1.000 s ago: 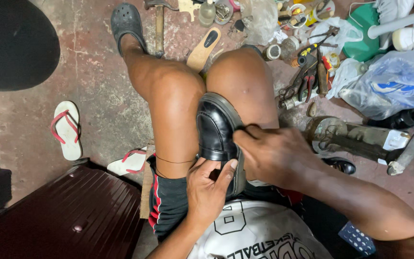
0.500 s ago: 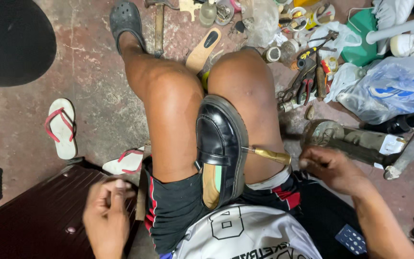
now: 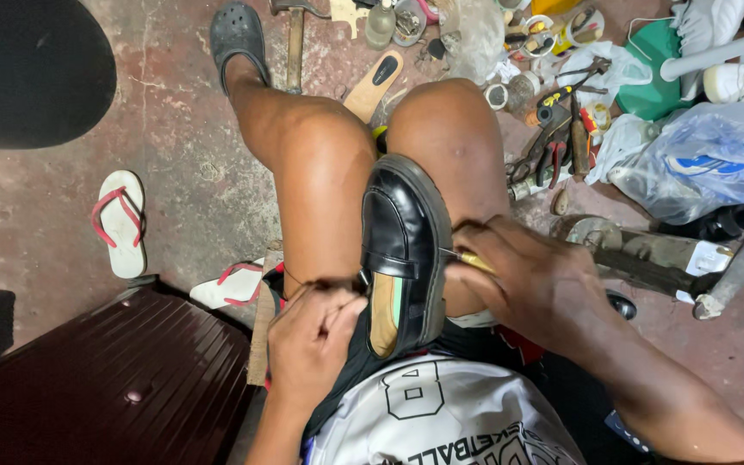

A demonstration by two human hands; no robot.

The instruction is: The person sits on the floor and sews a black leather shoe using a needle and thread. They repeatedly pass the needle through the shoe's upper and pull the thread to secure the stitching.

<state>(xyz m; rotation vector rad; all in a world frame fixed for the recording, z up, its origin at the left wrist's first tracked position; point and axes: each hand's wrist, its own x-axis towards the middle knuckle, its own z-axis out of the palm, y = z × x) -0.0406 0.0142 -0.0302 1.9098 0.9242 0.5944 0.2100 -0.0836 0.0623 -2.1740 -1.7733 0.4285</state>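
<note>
Fingers [image 3: 329, 319] of my left hand [image 3: 312, 349] pinch something thin at the black shoe's [image 3: 402, 250] 9 o'clock edge, too small to make out; the shoe sits wedged between my knees; my right hand [image 3: 531, 280] grips a yellow-handled tool [image 3: 474, 261] at its 3 o'clock side, tip hidden; tools [image 3: 553, 155] litter the floor [image 3: 191, 172] at 1 o'clock.

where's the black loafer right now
In the head view the black loafer sits mid-frame, wedged between the person's thighs, toe pointing away, with the left hand and right hand on either side.
</note>
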